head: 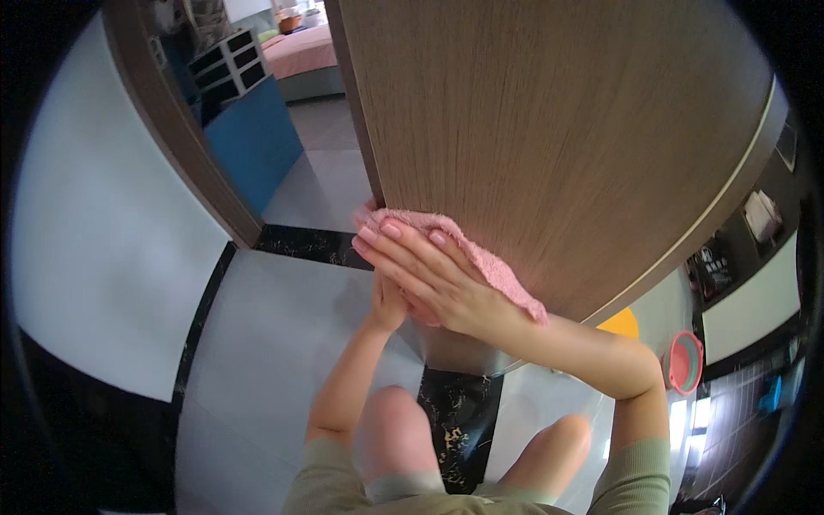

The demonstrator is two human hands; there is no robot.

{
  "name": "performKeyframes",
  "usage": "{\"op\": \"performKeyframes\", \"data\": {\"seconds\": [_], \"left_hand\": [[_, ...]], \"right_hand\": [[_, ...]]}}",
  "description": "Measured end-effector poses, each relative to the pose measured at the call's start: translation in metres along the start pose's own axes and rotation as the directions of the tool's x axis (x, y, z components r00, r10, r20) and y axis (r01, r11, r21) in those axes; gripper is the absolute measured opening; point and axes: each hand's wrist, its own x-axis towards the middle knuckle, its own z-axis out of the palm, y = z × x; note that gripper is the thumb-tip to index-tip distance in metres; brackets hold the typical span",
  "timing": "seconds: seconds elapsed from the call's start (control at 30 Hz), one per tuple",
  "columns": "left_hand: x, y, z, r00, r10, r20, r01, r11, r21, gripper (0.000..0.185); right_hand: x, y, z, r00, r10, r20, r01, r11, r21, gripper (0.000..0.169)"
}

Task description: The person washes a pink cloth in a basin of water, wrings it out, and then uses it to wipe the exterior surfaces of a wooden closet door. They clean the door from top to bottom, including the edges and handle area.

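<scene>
A pink terry cloth [499,270] lies against the wood-grain door panel [547,129], near the panel's lower left edge. My right hand [431,277] is spread over it, fingers together and pointing to the upper left, pressing it to the panel. Behind and below it is my left hand [387,302], mostly covered by the right one. Blurred fingertips show at the panel's edge, beyond the right hand. What the left hand grips there is hidden.
A doorway with a dark threshold [309,241] opens on the left, showing a blue board [257,141] and a bed with pink bedding [306,48]. A pink and grey basin [683,364] stands at right, near a yellow object [621,323]. A white wall [116,225] borders the left.
</scene>
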Motion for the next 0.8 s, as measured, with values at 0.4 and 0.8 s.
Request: {"op": "performKeyframes", "data": {"seconds": [0.4,0.8], "left_hand": [[-0.106,-0.120,0.071,0.887,0.082,-0.455,-0.221,0.940,-0.261,0.055],[0.064,0.181,0.059,0.593,0.774,-0.220,-0.361,0.500,0.787,0.052]], "right_hand": [[-0.101,-0.085,0.102,0.913,-0.260,0.314,0.335,0.917,-0.216,0.068],[-0.010,0.045,-0.030,0.965,0.017,-0.261,-0.021,1.000,-0.013,0.070]]}}
